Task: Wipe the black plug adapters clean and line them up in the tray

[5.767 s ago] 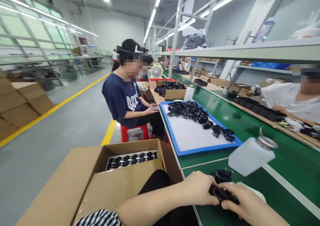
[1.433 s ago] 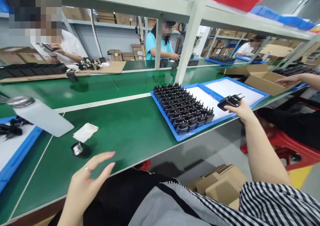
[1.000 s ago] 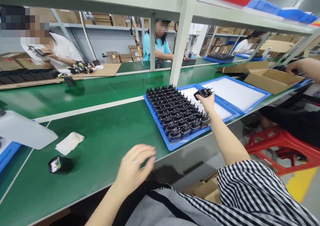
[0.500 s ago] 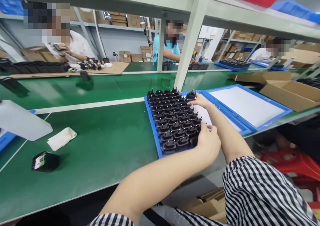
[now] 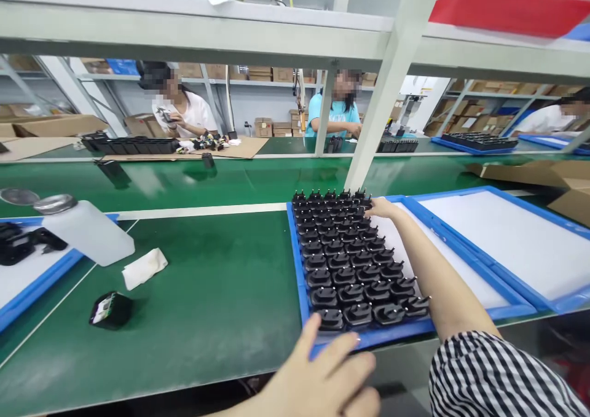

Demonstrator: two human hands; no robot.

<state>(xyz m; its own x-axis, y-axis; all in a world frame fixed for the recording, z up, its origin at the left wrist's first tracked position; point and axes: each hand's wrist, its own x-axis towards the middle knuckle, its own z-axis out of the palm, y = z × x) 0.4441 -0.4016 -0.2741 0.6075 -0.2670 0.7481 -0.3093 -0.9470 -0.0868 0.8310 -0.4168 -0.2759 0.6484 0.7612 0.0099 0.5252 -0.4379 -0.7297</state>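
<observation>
A blue tray (image 5: 298, 263) on the green belt holds several rows of black charger plugs (image 5: 350, 263) standing prongs up on white foam. My right hand (image 5: 383, 208) reaches to the tray's far end, its fingertips closed on a black plug (image 5: 365, 202) at the end of the far row. My left hand (image 5: 322, 374) hovers at the tray's near edge. Its fingers are spread and it holds nothing.
A white bottle (image 5: 87, 233) with a metal cap, a white cloth (image 5: 145, 268) and a lone black plug (image 5: 110, 309) lie to the left. Another blue tray (image 5: 41, 282) is at far left, a foam-lined one (image 5: 507, 239) at right. A shelf post (image 5: 391, 91) rises behind; people work across the belt.
My right hand carried a plug from the right to the tray's far row. My left hand came off the plugs at the tray's near corner and opened. The view swung right.
</observation>
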